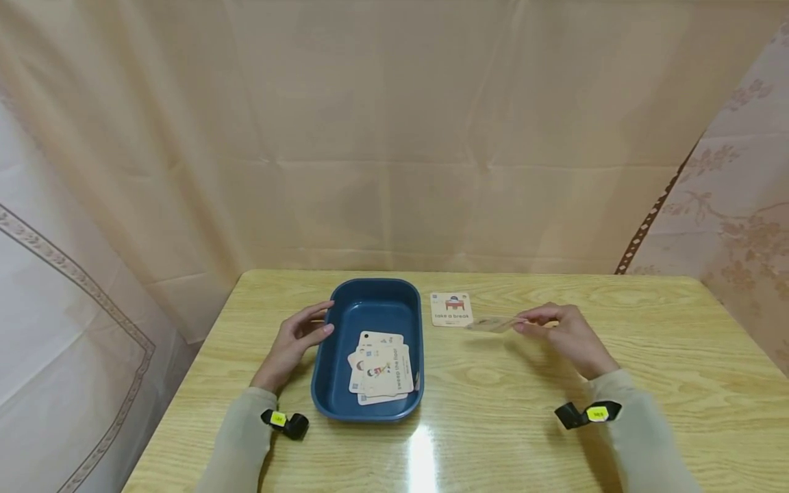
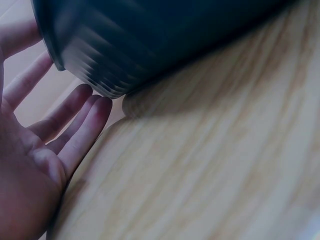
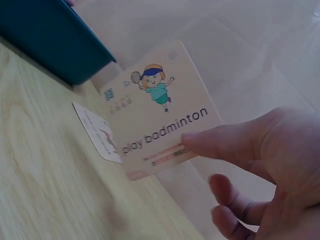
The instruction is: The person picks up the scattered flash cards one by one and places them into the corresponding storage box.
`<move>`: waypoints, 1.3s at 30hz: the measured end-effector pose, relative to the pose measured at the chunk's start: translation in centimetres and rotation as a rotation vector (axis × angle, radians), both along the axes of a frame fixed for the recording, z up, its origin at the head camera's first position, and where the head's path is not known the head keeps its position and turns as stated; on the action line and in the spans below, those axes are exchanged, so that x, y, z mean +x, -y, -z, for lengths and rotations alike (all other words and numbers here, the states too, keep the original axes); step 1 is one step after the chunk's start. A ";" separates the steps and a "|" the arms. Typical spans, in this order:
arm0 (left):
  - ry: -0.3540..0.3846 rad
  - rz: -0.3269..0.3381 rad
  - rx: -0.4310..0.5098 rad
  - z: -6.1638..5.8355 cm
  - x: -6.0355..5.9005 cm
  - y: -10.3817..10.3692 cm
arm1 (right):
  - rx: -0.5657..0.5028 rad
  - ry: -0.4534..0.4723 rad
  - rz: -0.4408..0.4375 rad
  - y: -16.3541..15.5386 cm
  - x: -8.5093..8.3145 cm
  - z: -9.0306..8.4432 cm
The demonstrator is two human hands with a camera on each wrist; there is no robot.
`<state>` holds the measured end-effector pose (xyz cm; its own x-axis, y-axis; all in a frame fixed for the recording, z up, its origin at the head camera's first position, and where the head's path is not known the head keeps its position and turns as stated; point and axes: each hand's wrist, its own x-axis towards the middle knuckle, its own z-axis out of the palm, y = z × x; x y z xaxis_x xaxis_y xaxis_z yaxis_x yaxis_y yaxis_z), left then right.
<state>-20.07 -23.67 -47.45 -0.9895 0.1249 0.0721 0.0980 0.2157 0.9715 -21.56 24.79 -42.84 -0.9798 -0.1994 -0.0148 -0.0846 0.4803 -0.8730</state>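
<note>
My right hand (image 1: pixel 568 337) pinches a flashcard (image 3: pixel 161 112) by its edge, thumb on the printed face. In the right wrist view the card reads "play badminton" and shows a figure with a racket. It is held tilted, appearing thin from the head view, to the right of a "take a break" flashcard (image 1: pixel 451 309) on the table. At the left side of a blue tray (image 1: pixel 370 311), my left hand (image 1: pixel 294 342) touches the rim with its thumb and fingertips, fingers fairly straight. Inside the tray lie several overlapping flashcards (image 1: pixel 387 373), "sweep the floor" on top.
The wood-grain table (image 1: pixel 493 424) ends at a beige curtain (image 1: pixel 382 150) behind it. A patterned cloth (image 1: pixel 740 178) hangs at the right and a white one (image 1: pixel 55 329) at the left. Both wrists carry small black cameras.
</note>
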 end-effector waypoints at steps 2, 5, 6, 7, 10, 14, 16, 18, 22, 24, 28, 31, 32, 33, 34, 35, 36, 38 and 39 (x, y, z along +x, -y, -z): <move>-0.002 -0.001 0.000 0.0 0.0 0.0 | -0.030 -0.037 -0.003 0.4 0.1 0.0; -0.003 0.000 0.002 0.0 0.0 0.0 | -0.071 -0.064 0.008 1.1 0.3 0.1; -0.003 0.001 0.002 0.0 0.0 0.0 | -0.081 -0.066 0.014 1.3 0.3 0.2; -0.003 0.001 0.002 0.0 0.0 0.0 | -0.087 -0.062 0.020 1.4 0.3 0.2; -0.001 0.001 0.002 0.0 0.0 0.0 | -0.111 -0.038 0.039 2.1 0.4 0.2; -0.001 -0.002 -0.003 0.0 0.0 0.0 | -0.143 -0.007 0.053 3.2 0.6 0.1; -0.003 -0.003 -0.005 0.0 0.0 0.1 | -0.164 0.006 0.050 3.9 0.8 0.0; -0.005 -0.002 -0.007 0.0 0.0 0.1 | -0.187 0.011 0.042 4.5 1.1 -0.2; -0.004 -0.002 -0.009 0.0 0.0 0.0 | -0.272 0.015 0.021 5.8 1.7 -0.6; 0.000 -0.004 -0.013 0.0 -0.1 0.0 | -0.322 0.010 0.008 6.4 2.1 -0.8; -0.001 -0.003 -0.014 -0.1 -0.1 -0.1 | -0.405 0.009 -0.020 7.9 3.0 -1.2; -0.001 -0.005 -0.013 -0.1 -0.1 -0.1 | -0.444 0.024 -0.040 9.0 3.6 -1.2; 0.000 -0.006 -0.014 -0.1 -0.1 -0.1 | -0.456 0.032 -0.044 9.4 3.7 -1.1; 0.001 -0.006 -0.014 -0.1 0.0 -0.1 | -0.464 0.042 -0.047 9.7 3.9 -1.1; 0.002 -0.007 -0.016 -0.1 0.0 0.0 | -0.468 0.052 -0.050 10.0 4.0 -1.0; 0.004 -0.007 -0.017 -0.1 0.0 0.0 | -0.470 0.059 -0.053 10.2 4.1 -0.9; 0.003 -0.006 -0.018 -0.1 0.0 0.0 | -0.472 0.065 -0.055 10.5 4.2 -0.7; 0.001 -0.005 -0.020 -0.2 0.1 0.0 | -0.471 0.068 -0.063 10.9 4.3 -0.5; 0.001 -0.004 -0.021 -0.2 0.1 0.0 | -0.468 0.068 -0.065 11.1 4.4 -0.4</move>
